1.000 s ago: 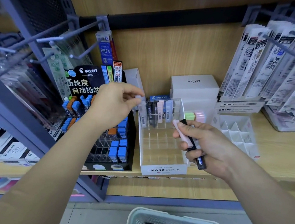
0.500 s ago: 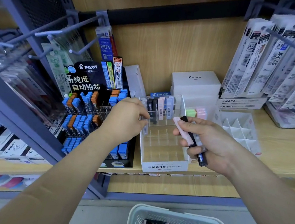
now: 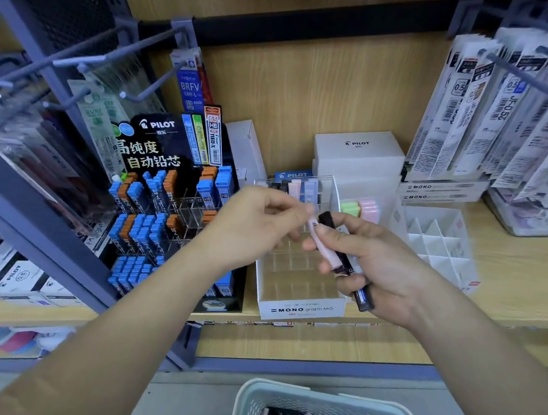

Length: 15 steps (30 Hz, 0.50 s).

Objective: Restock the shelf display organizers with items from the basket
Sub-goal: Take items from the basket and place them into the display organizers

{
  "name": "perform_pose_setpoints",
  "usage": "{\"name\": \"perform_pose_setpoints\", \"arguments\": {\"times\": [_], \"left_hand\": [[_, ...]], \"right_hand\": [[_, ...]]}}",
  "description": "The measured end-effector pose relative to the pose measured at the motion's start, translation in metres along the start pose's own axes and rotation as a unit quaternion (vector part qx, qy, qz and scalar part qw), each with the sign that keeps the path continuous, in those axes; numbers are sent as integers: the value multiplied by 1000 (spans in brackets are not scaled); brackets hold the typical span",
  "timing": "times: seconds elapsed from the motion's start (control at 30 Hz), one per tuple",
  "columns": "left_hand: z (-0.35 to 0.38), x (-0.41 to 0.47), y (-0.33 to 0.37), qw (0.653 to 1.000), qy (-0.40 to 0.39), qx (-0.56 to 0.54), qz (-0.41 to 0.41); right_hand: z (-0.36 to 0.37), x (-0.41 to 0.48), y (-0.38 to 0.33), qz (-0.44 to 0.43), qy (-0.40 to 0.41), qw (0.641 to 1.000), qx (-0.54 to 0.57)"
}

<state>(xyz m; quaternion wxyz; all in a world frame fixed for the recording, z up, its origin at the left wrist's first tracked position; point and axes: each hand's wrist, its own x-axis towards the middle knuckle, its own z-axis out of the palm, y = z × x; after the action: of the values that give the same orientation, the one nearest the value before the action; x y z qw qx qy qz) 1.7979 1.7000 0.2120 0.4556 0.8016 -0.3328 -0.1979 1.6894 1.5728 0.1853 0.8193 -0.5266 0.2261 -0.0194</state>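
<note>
Head view: organizer [image 3: 301, 309] on shelf [image 3: 516, 271], basket [image 3: 276, 402] below.
Left hand [image 3: 256, 226]: pinching pink case [image 3: 328, 257] at its top end.
Right hand [image 3: 382, 269]: curled round pink case and black cases [image 3: 363, 297].

The wooden shelf [image 3: 516, 271] carries a black PILOT lead display [image 3: 156, 144], a clear MONO graph MG organizer [image 3: 301, 309] just beside it, a white PILOT box [image 3: 358, 155] behind, a white gridded tray [image 3: 441, 241], and 2 MONO refill boxes [image 3: 440, 193].

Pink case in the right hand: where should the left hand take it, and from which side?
Pinch the free upper tip of the pink case, coming from the left. The right hand wraps its lower length, and a black case lies against its right side.
</note>
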Motion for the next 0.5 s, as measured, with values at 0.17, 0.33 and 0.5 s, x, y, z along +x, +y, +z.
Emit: {"name": "perform_pose_setpoints", "arguments": {"times": [0.17, 0.33, 0.5], "left_hand": [[-3, 2, -4, 980, 10, -188, -68], [-15, 0, -5, 972, -29, -211, -99], [-9, -7, 0, 982, -120, -132, -61]], "right_hand": [[4, -1, 1, 8, 8, 1000, -14], [-2, 1, -3, -17, 23, 1000, 2], [3, 8, 2, -25, 37, 998, 35]]}}
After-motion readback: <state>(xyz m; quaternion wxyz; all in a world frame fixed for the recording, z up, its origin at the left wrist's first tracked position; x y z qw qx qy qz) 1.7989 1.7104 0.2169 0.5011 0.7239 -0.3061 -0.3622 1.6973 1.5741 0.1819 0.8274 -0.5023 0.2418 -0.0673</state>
